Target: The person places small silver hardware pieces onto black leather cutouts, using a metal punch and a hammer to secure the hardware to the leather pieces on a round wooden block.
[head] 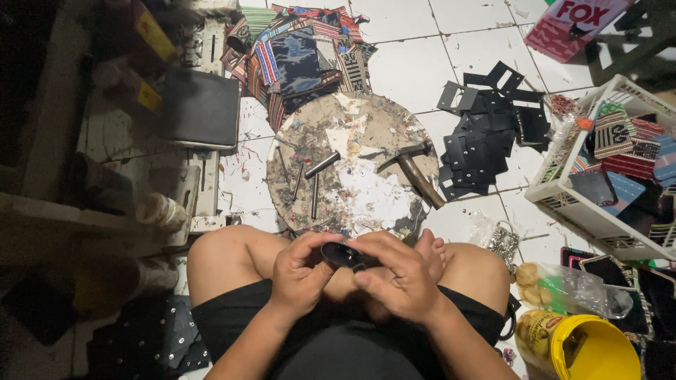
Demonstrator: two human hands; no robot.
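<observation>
I sit cross-legged on a tiled floor. My left hand (pixel 301 271) and my right hand (pixel 398 278) together grip a small black folded piece (pixel 343 255), held over my lap between the fingertips. Just beyond my knees lies a round, scarred work board (pixel 352 130). On it rest a hammer (pixel 415 172) with a wooden handle and several metal punches (pixel 322 165).
A pile of black cut pieces (pixel 489 130) lies right of the board. Behind it sits a heap of patterned woven pouches (pixel 303 53). A white basket (pixel 563 193) of pouches stands at right, a yellow tub (pixel 588 348) and a plastic bag (pixel 563 288) at lower right. A machine (pixel 201 109) stands at left.
</observation>
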